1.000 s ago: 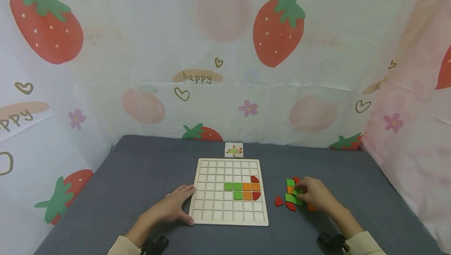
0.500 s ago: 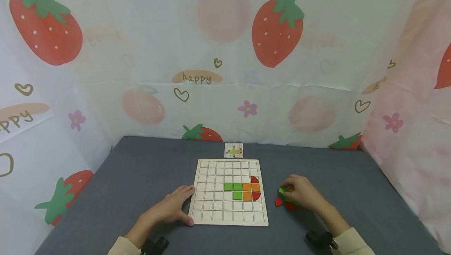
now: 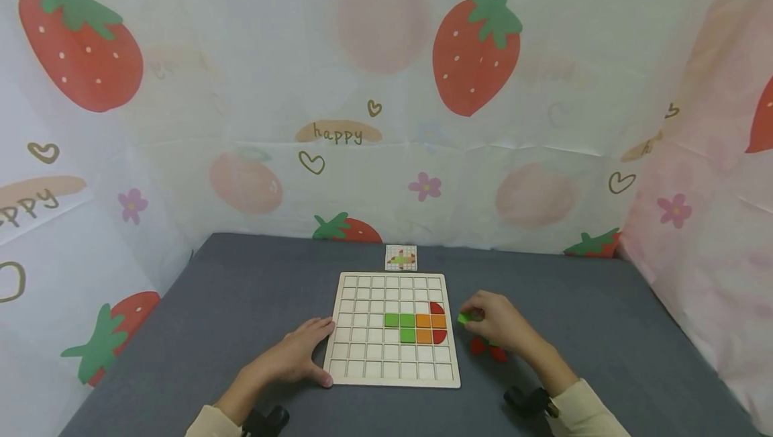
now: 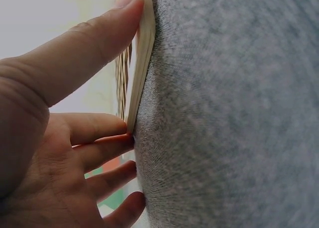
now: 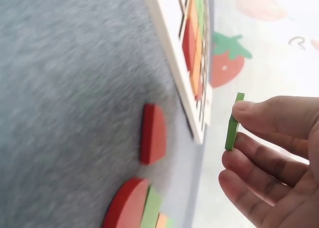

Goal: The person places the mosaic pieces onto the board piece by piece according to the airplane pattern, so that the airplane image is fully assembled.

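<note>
The right hand (image 3: 498,326) pinches a green tile (image 5: 233,122) between thumb and fingers, off the bench (image 3: 241,303) just beside the wooden grid board (image 3: 392,373). The left hand (image 3: 292,355) rests with fingers spread against the board's left edge.

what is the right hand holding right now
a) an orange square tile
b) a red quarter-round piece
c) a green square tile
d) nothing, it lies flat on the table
c: the right hand pinches a green square tile between thumb and fingers, lifted off the grey table just beside the right edge of the wooden grid board.
</note>
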### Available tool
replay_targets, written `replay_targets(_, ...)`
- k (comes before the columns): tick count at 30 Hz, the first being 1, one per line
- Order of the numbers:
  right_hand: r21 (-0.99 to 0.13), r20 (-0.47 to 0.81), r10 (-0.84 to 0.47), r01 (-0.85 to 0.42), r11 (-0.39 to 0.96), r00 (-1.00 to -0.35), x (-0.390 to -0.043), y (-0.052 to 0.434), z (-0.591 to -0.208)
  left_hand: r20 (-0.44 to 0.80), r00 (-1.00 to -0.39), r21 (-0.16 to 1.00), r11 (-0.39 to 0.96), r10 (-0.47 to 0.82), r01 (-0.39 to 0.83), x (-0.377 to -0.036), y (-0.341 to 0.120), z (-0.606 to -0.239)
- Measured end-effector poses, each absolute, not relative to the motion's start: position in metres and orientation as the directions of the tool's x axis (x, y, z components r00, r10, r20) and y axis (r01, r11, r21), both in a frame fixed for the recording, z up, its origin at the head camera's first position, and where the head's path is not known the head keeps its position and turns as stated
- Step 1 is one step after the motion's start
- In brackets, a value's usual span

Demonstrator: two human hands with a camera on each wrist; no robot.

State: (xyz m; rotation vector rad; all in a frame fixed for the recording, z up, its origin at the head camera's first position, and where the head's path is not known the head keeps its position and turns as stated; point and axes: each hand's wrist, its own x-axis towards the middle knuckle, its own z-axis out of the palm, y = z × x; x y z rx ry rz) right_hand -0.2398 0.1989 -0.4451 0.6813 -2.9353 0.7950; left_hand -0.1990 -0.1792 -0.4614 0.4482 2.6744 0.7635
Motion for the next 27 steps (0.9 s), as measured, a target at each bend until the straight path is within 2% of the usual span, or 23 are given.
replay_targets(16,-0.520,0.126,-0.523,-0.505,0.689,-0.843,-0.247,0.164,-0.439,-0.233,-0.901,0.546,0.816,0.367,0.192,-0.199,-0.178,-0.461)
replay_targets(27,-0.501,0.119,-0.598,-0.568,0.653,-0.793,-0.252,0.140,-0.440,-0.243,-0.901,0.542,0.820,0.360,0.182,-0.198,-0.176,-0.458)
